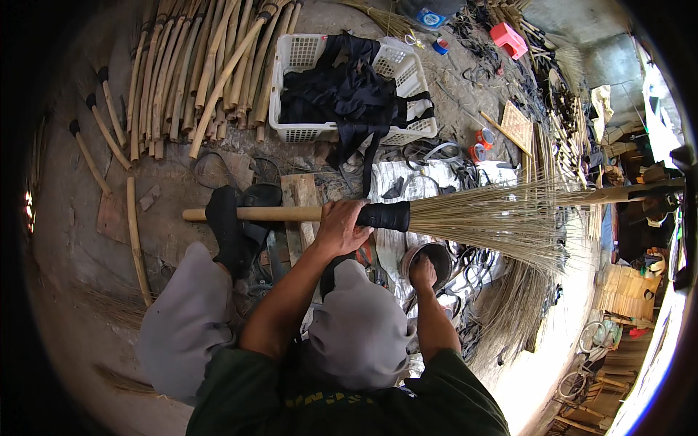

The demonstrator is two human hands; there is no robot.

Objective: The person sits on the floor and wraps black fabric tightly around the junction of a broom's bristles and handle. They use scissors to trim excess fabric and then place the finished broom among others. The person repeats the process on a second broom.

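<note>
Head view: at the far left, three bamboo-handled brooms [91, 158] fade into the dark rim, their bristles hard to make out, and the row of bamboo handles [171, 94] beside them is cut off by the top edge. A bare bamboo stick [135, 232] lies on the floor below. A black-covered foot [224, 225] hides a stretch of the handle of the grass broom [454, 219], which lies crosswise in front of the person, its butt end showing left of the foot. The left hand [343, 227], back upward and forearm slanting up from below, is wrapped around that handle, against the black binding [385, 216]. Above it, a white plastic basket [292, 48] holds a heap of black fabric strips [327, 94], some hanging over its front edge. The right hand [423, 275] reaches down into a round bowl [438, 256] below the bristles; its fingertips are hidden, so I cannot tell whether they pinch anything, nor what the bowl contains. Farther right, the bristle tips blur against a brightly lit floor [534, 385].
</note>
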